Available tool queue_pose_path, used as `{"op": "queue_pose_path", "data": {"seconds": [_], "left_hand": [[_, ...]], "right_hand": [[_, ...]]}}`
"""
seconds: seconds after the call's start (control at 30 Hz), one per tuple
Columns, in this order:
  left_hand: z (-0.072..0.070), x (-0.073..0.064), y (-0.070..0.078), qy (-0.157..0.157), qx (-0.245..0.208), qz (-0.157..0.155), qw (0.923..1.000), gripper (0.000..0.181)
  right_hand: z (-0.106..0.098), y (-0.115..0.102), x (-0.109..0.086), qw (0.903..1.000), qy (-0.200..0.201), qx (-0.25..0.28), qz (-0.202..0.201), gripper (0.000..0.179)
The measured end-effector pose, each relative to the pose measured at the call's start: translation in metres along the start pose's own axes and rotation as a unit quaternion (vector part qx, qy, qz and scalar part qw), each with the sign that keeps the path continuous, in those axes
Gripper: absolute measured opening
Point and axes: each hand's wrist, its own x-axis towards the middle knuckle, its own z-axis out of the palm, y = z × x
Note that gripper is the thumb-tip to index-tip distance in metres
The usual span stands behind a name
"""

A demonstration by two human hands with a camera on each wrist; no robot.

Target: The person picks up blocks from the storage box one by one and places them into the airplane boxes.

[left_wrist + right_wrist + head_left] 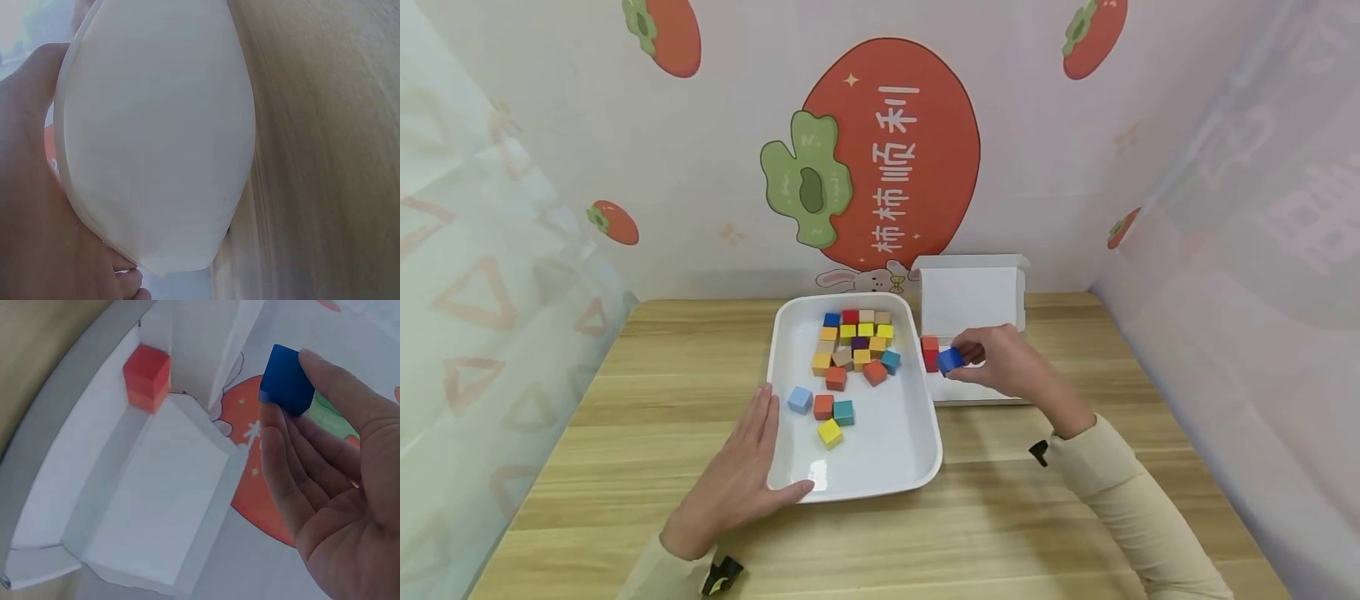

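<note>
My right hand (1006, 363) pinches a blue cube (950, 362) between thumb and fingertips, above an open white cardboard box (973, 393). In the right wrist view the blue cube (287, 380) is held up beside the box, apart from it. At the box's left end sit a red cube (147, 365) and an orange-red cube (147, 399), one against the other. My left hand (735, 477) rests along the left front corner of a white tray (927, 462), fingers extended, thumb over the front rim. The left wrist view shows the tray's outer wall (156, 125) close up.
Inside the tray, several coloured cubes are packed at the back, while a light blue cube (801, 400), a red-orange cube (823, 407), a teal cube (844, 412) and a yellow cube (830, 433) lie nearer. The box's raised lid (972, 300) stands by the printed backdrop (715, 167).
</note>
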Motion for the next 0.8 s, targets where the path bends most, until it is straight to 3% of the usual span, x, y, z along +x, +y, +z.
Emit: {"op": "queue_pose_path", "data": {"seconds": [0.3, 0.5, 0.8], "left_hand": [[0.0, 0.0, 0.0, -0.014, -0.002, -0.011, 0.9998, 0.126], [0.001, 0.0, 0.001, -0.015, -0.006, -0.012, 0.9998, 0.126], [0.001, 0.0, 0.0, -0.01, -0.009, -0.011, 0.9999, 0.126]], "right_hand": [[0.042, 0.025, 0.006, 0.9981, 0.026, 0.023, 0.05, 0.031], [0.07, 0.036, 0.01, 0.9955, 0.02, 0.022, 0.09, 0.034], [0.085, 0.038, 0.016, 0.9873, 0.048, 0.055, 0.141, 0.039]]}}
